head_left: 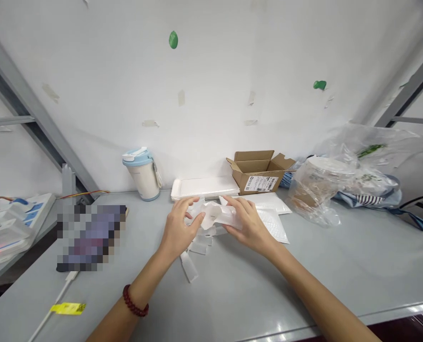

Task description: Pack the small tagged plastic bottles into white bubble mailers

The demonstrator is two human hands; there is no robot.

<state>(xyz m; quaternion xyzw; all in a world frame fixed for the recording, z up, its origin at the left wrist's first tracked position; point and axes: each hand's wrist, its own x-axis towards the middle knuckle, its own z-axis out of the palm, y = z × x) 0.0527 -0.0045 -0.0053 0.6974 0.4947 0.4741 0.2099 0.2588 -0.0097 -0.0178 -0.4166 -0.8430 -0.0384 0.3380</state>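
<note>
In the head view, my right hand point(247, 223) grips a translucent white plastic sleeve point(213, 215), its fingers over the top and the thumb beneath. At the sleeve's left end, my left hand point(181, 225) has its fingers and thumb curled about the edge. The sleeve looks soft and rumpled, with an opening facing left. Below the hands, several small translucent strips point(189, 267) lie loose on the grey table point(218, 304). White padded envelopes point(273, 223) rest just behind and right of my right hand, partly covered by it.
Behind the hands stand a stack of flat white packets point(206, 186) and an opened cardboard box point(261, 183). A blue-lidded tumbler point(142, 175) is at the back left, near a pixelated device point(93, 237) with a cable. Plastic-wrapped things point(314, 190) crowd the right.
</note>
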